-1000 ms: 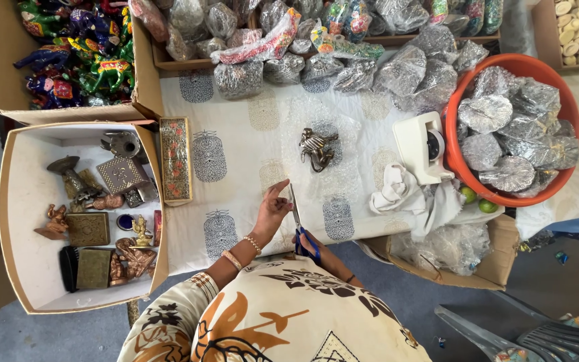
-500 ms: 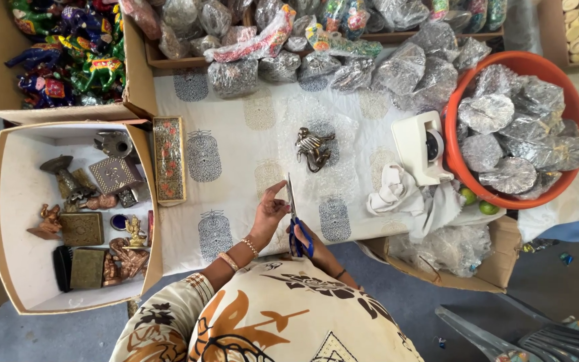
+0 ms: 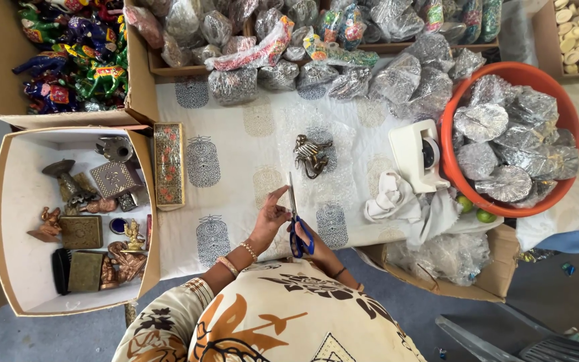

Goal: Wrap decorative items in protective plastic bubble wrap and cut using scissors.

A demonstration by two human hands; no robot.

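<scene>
My right hand (image 3: 313,247) grips blue-handled scissors (image 3: 294,218) whose blades point away from me over a sheet of clear bubble wrap (image 3: 316,144) spread on the printed white cloth (image 3: 236,161). My left hand (image 3: 269,218) pinches the near edge of the wrap just left of the blades. A small dark metal figurine (image 3: 312,155) lies on the wrap beyond the scissor tips.
A white tape dispenser (image 3: 418,155) and crumpled white cloth (image 3: 397,201) sit to the right, beside an orange tub (image 3: 450,174) of wrapped items. A narrow painted box (image 3: 169,164) and a cardboard box (image 3: 8,221) of brass pieces lie left. Wrapped bundles (image 3: 289,47) line the far edge.
The scissors have advanced a little further away from me along the wrap. My left hand has stayed at the wrap's edge beside the blades.
</scene>
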